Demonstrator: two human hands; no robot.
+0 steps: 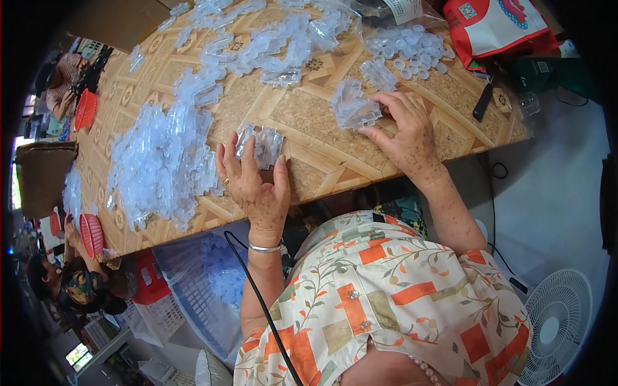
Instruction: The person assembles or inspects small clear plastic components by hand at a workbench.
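My left hand (254,186) lies over a small cluster of clear plastic pieces (265,147) near the table's front edge, its fingers spread and touching them. To its right, my right hand (407,135) has thumb and fingers curved around the right edge of a small bunch of clear plastic parts (351,106). That bunch rests on the tabletop, and the parts look like small rectangular clear cases. Just behind it are a few more clear pieces (380,76). A large heap of similar clear pieces (161,161) covers the table left of my left hand.
More clear pieces (277,48) run along the back of the patterned table (309,174). Small round translucent caps (412,51) spill from a bag at back right, near a red-and-white bag (496,26) and a black-handled tool (483,101). Two other people sit at far left by red baskets (91,235).
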